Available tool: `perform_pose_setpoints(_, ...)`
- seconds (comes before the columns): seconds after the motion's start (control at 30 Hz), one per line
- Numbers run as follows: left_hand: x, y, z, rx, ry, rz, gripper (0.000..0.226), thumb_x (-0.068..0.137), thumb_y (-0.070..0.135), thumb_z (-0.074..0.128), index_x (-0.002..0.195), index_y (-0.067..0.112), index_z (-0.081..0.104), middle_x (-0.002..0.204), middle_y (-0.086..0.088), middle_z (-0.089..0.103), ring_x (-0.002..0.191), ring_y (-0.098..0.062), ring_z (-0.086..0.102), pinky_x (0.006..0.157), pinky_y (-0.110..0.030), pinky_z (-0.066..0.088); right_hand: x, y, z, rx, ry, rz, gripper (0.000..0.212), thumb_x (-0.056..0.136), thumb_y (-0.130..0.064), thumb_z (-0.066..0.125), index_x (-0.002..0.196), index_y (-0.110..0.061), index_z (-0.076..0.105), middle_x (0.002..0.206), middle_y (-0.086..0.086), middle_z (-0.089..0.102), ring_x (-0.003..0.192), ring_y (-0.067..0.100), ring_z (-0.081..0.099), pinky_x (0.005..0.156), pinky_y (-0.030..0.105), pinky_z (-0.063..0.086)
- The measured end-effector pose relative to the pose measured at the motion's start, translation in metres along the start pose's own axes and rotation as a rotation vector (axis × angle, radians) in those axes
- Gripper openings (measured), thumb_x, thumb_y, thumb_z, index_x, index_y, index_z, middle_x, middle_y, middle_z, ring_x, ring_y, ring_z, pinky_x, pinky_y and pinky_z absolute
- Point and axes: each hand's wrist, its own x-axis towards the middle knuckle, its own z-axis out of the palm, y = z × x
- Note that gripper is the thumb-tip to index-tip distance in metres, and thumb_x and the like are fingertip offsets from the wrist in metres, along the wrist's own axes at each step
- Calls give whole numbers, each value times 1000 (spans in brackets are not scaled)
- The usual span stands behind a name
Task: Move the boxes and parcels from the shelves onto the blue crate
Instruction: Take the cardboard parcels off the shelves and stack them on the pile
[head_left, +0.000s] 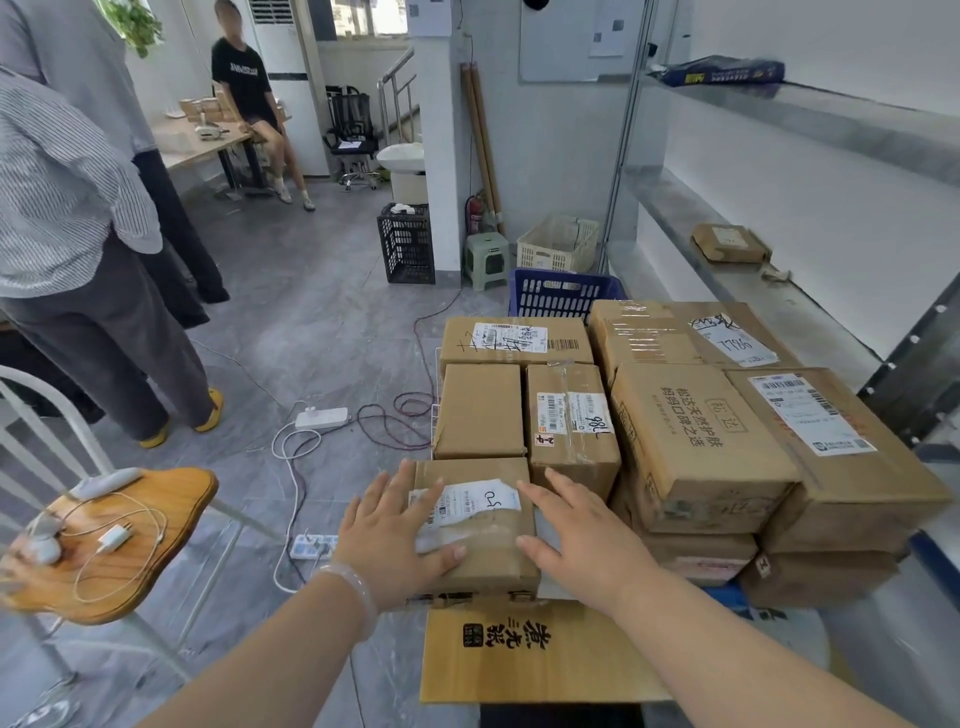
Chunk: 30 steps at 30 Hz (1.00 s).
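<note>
Several cardboard boxes are stacked low in front of me, hiding most of the blue crate (566, 291), whose far wall shows behind them. A small labelled box (483, 540) sits at the near left of the stack. My left hand (395, 535) lies flat on its left side with fingers straight. My right hand (582, 540) hovers beside its right edge, fingers spread; I cannot tell whether it touches. One small brown parcel (730, 242) lies on the middle shelf (810, 306) at right. A dark blue parcel (727, 71) lies on the top shelf.
A flat box with black characters (524, 649) lies nearest me. A wooden stool (119, 540) with chargers stands at left. Power strips and cables (322, 418) run across the floor. Two people stand at left, one sits behind. A black crate (408, 244) and white basket (558, 244) stand by the pillar.
</note>
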Motion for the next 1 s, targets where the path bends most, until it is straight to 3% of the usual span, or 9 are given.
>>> perform_pose_setpoints(0.07, -3, 0, 0, -40, -46, -34, 103, 62, 97, 18, 151, 49, -1, 162, 1, -21, 150, -27, -11, 121, -45, 3, -4, -4, 5, 49, -51, 49, 67, 95, -63, 38, 152, -48, 7, 164, -5, 2, 149, 19, 12, 117, 38, 24)
perform_pose_setpoints(0.13, -6, 2, 0, -87, -75, -27, 94, 77, 84, 38, 153, 46, 0, 161, -2, -23, 150, -28, -7, 121, -45, 10, -7, -6, 9, 73, -83, 63, 68, 96, -62, 39, 152, -48, 5, 163, -4, 16, 146, 19, 23, 113, 36, 31)
perform_pose_setpoints(0.23, -8, 2, 2, -145, -89, 16, 95, 80, 76, 49, 155, 41, 2, 159, -2, -28, 150, -28, -8, 122, -43, 12, -14, -10, 11, 102, -84, 72, 68, 97, -59, 40, 153, -46, 5, 153, -5, 36, 135, 16, 40, 102, 31, 40)
perform_pose_setpoints(0.63, -8, 19, 3, -110, -150, 125, 100, 80, 74, 52, 156, 36, -1, 158, 0, -30, 150, -28, -11, 122, -45, 11, -37, -14, 10, 66, -34, 154, 63, 97, -56, 41, 153, -43, 14, 133, -2, 51, 114, 16, 52, 90, 33, 49)
perform_pose_setpoints(1.0, 7, 30, -4, -110, -192, 98, 96, 83, 71, 52, 155, 36, 0, 161, 0, -24, 150, -32, -8, 121, -48, 10, -26, -4, -5, 30, -50, 180, 64, 97, -57, 41, 153, -44, 13, 141, -3, 48, 117, 16, 54, 93, 34, 48)
